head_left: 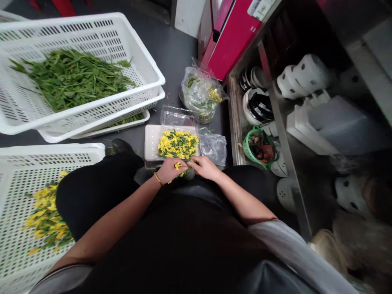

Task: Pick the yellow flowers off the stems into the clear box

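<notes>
My left hand, with a bracelet at its wrist, is closed round small yellow flowers. Fingertip to fingertip with it, my right hand is pinched shut; whatever lies between those fingers is too small to make out. Just beyond both hands, a clear plastic box is heaped with yellow blossoms and green stems. It rests on a white lidded container, its transparent lid raised at the far side. Some green bits show below my hands, partly hidden.
Left, stacked white baskets hold green leafy stems; another basket holds yellow-flowered stems. Beyond the box sits a plastic bag of greens, with a crumpled clear bag nearer. A metal shelf with a green basket borders the right.
</notes>
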### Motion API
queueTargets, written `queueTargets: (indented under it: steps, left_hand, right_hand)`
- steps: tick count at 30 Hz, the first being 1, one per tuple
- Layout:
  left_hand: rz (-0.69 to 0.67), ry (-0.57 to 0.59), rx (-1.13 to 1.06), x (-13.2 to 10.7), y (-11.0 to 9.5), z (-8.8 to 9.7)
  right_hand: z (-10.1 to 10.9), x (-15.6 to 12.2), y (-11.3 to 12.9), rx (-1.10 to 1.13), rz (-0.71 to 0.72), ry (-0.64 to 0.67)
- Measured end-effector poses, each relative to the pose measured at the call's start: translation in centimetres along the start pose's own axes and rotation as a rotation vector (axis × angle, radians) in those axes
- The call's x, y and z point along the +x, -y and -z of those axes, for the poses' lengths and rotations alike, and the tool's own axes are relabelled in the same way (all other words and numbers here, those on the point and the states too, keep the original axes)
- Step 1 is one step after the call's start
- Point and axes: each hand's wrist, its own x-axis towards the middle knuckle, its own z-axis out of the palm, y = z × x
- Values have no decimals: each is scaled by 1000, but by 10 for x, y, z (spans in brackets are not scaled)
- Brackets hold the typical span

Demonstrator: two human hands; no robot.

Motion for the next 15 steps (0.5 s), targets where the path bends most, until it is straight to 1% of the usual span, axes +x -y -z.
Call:
queueTargets:
  steps: [2,3,5,6,8,10,11,13,15]
  left_hand:
    - [-45,48,18,-2,-5,1]
    - [-60,64,14,-2,-8,2]
    - [-73,105,-18,-4,-13,5]
    - [-62,129,-54,-5,-15,6]
    - [26,180,-196,-6,-17,9]
    - [161,207,-459,-6,-14,11]
    - [216,206,-619,-5,-12,12]
    - [261,187,-906,-3,-7,13]
    - [263,154,-1046,0,-4,12]
  right_hand:
    - [-7,0,-9,198,-103,73]
    - [-11,0,-14,280,-156,88]
    - [-16,-1,-22,336,-241,96]
    - [-16,0,-25,301,-270,113]
    - [-10,2,-29,122,-265,174]
    - [0,11,-29,-109,-187,216]
    - [5,19,-30,-196,-141,207]
    - [10,42,-31,-283,-96,121]
    - [5,72,-34,-304,-133,-4]
